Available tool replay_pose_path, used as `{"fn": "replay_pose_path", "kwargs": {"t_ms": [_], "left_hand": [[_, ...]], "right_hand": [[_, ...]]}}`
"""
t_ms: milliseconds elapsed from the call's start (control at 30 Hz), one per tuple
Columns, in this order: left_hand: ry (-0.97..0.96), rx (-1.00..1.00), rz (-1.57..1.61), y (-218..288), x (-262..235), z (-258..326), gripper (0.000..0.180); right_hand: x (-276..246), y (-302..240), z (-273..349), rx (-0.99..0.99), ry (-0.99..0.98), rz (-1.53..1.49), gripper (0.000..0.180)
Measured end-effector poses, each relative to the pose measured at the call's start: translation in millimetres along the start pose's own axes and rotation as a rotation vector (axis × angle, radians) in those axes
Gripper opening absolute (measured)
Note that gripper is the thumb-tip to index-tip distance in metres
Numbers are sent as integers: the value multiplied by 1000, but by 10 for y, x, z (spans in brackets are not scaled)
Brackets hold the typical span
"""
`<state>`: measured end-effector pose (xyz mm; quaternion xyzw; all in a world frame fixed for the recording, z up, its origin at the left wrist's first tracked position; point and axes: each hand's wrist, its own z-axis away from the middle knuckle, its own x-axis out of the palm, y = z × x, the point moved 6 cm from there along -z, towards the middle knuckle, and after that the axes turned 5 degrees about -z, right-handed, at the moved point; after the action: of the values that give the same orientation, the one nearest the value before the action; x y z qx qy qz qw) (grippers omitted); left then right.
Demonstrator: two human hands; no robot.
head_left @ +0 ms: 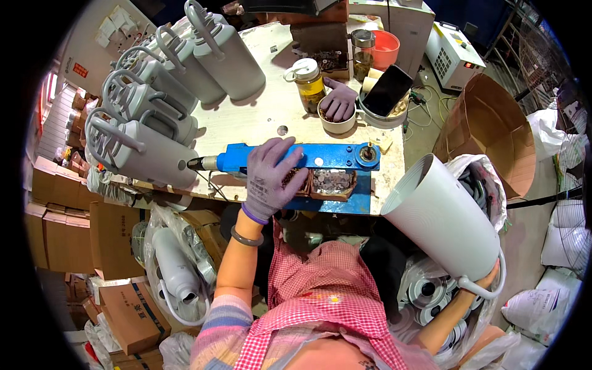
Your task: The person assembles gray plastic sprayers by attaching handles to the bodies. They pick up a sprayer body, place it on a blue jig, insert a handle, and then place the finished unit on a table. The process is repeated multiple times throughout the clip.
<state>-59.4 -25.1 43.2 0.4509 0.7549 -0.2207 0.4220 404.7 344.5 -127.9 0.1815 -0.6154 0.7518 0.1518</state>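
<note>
My left hand (271, 179), in a grey-purple knit glove, reaches over the blue bench machine (283, 157) with fingers spread and nothing seen in them. Beneath those fingers sits a small box of brownish bits, partly covered by the glove. Beside it is a small box of round metal pieces (333, 182). At the right, my bare right hand (490, 277) grips a large grey cylinder (447, 222) near its handle end. The cylinder tilts, its open end facing up and left toward the table's corner. Part of that hand's fingers are hidden behind it.
Several grey handled containers (228, 65) stand along the table's left side. A cup with a glove (339, 105), a yellow-banded jar (308, 86), a phone (387, 90) and a red cup (385, 49) are farther back. Cardboard boxes (129, 314) lie left; a large carton (487, 132) stands right.
</note>
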Motion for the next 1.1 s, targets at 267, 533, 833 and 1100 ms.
{"fn": "replay_pose_path", "kwargs": {"t_ms": [267, 533, 833, 1100], "left_hand": [[209, 3, 43, 9, 166, 80, 30], [277, -131, 47, -103, 166, 47, 19], [198, -178, 125, -211, 134, -74, 19], [57, -48, 19, -237, 150, -168, 16]], "right_hand": [[256, -78, 74, 5, 52, 19, 44], [314, 32, -12, 35, -72, 55, 44], [313, 78, -24, 35, -17, 89, 42], [413, 30, 48, 68, -24, 29, 40]]}}
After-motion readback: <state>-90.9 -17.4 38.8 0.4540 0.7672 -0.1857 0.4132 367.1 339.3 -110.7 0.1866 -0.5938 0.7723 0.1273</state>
